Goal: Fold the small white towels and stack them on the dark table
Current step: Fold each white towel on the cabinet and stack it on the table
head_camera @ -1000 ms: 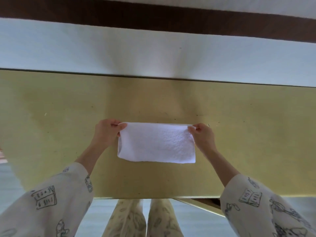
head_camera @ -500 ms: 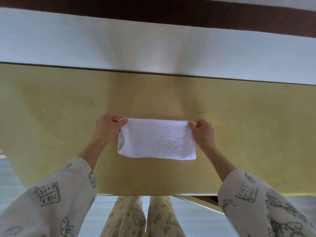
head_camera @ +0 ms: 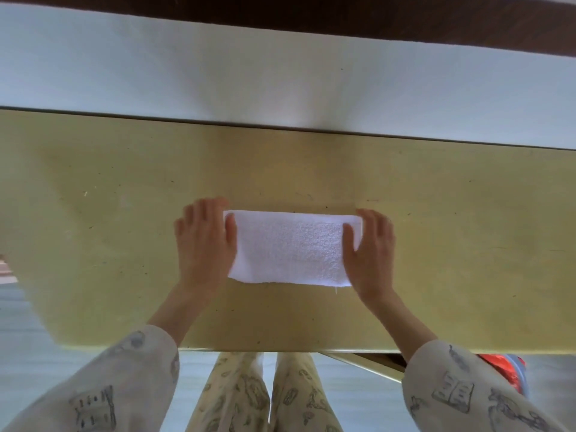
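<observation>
Hands flattening a folded white towel on a tabletop

Fingers of both hands lie straight and spread, gripping nothing. The left hand [head_camera: 204, 244] rests flat at the left short end of the folded white towel [head_camera: 288, 247], its thumb lying over that edge. The right hand [head_camera: 371, 244] mirrors it at the right end, thumb on the terry surface, remaining fingers reaching past the far right corner. Printed cream sleeves [head_camera: 473, 391] cover both forearms.

The towel is a neat horizontal rectangle, folded at least once, lying flat on the yellowish tabletop [head_camera: 124, 275] near the middle of its width. A loose thread hangs from its near right corner. No other towels and no stack are visible. Behind the table runs a white ledge [head_camera: 280, 73], then a dark brown band. Printed trouser legs and a red object show below the table's near edge.

The fold looks ready for a further halving or for stacking. Risks from here: lifting one end unevenly could let the layers slip and skew the edges; sliding the palms outward could drag the top layer off the lower one; the thread could snag a finger.
</observation>
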The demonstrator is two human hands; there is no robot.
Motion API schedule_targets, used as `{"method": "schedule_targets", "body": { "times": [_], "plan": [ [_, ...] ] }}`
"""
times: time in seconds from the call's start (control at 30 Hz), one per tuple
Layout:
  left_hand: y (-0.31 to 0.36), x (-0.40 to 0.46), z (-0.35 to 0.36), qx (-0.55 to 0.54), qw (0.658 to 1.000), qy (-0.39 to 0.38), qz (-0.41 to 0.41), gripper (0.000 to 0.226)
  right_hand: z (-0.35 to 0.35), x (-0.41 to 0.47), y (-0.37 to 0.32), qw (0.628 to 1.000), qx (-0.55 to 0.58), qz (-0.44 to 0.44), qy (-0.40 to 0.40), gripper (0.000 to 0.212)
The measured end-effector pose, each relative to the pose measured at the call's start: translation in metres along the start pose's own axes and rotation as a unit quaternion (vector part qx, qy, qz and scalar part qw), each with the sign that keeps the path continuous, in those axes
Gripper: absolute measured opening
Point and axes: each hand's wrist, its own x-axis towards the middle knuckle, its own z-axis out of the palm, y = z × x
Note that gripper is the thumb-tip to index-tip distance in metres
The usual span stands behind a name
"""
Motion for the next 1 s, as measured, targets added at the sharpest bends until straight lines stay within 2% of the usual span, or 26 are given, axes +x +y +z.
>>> {"method": "schedule_targets", "body": {
  "times": [0.07, 0.13, 0.23, 0.37, 0.6, 0.77, 0.87, 0.93, 1.0],
  "plan": [
    [0.019, -0.025, 0.018, -0.018, 0.993, -0.022, 0.116, 0.027, 0.02, -0.019, -0.012, 0.994, -0.013, -0.104, -0.035, 0.036],
    [0.03, -0.042, 0.044, -0.011, 0.984, -0.058, 0.168, 0.032, 0.042, -0.033, -0.02, 0.987, -0.031, -0.141, -0.077, 0.039],
    [0.024, -0.042, 0.069, 0.027, 0.977, -0.115, 0.176, 0.041, 0.059, -0.034, -0.006, 0.981, -0.072, -0.143, -0.113, 0.052],
    [0.003, -0.034, 0.071, 0.068, 0.973, -0.132, 0.176, 0.051, 0.056, -0.029, 0.02, 0.972, -0.125, -0.151, -0.126, 0.067],
    [-0.009, -0.031, 0.069, 0.082, 0.971, -0.118, 0.193, 0.058, 0.054, -0.027, 0.018, 0.959, -0.188, -0.133, -0.165, 0.073],
    [-0.008, -0.028, 0.065, 0.084, 0.966, -0.16, 0.185, 0.06, 0.052, -0.027, 0.013, 0.952, -0.214, -0.116, -0.184, 0.074],
    [-0.008, -0.024, 0.053, -0.041, 0.974, -0.167, 0.149, 0.055, 0.049, -0.025, 0.012, 0.953, -0.203, -0.117, -0.193, 0.074],
    [-0.009, -0.027, 0.037, -0.151, 0.98, -0.114, 0.056, 0.048, 0.043, -0.027, 0.011, 0.961, -0.175, -0.107, -0.185, 0.073],
    [-0.01, -0.033, 0.023, -0.172, 0.983, -0.025, -0.067, 0.039, 0.037, -0.03, 0.004, 0.967, -0.148, -0.116, -0.171, 0.067]
  ]
}}
